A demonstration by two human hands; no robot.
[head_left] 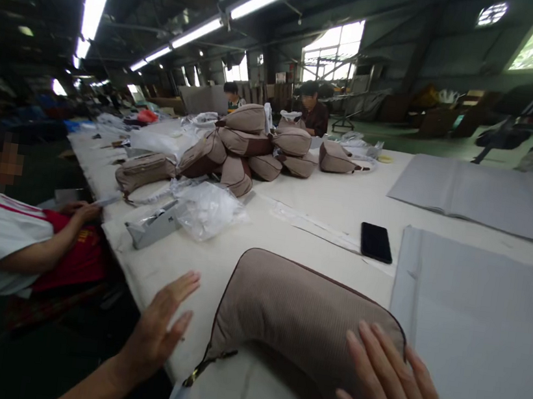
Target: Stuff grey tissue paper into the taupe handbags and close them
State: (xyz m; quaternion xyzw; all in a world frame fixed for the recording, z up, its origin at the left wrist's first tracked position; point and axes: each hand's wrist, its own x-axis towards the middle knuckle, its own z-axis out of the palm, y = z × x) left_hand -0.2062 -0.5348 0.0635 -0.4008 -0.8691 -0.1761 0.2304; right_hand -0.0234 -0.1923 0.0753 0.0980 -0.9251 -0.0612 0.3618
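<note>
A curved taupe handbag (296,305) with dark brown piping lies on the white table in front of me. At its left end hang a metal clasp (194,373) and a pale strip. My right hand (394,386) rests on the bag's right end, fingers outstretched and lying flat. My left hand (162,320) is raised just left of the bag, thumb apart from the fingers, with nothing in it and a gap between it and the bag.
Several similar bags (249,138) are heaped farther back. Clear plastic wrapping (209,208) and a grey box (155,227) lie at left. A black phone (376,242) sits near grey sheets (479,332). A co-worker (10,244) sits at the table's left edge.
</note>
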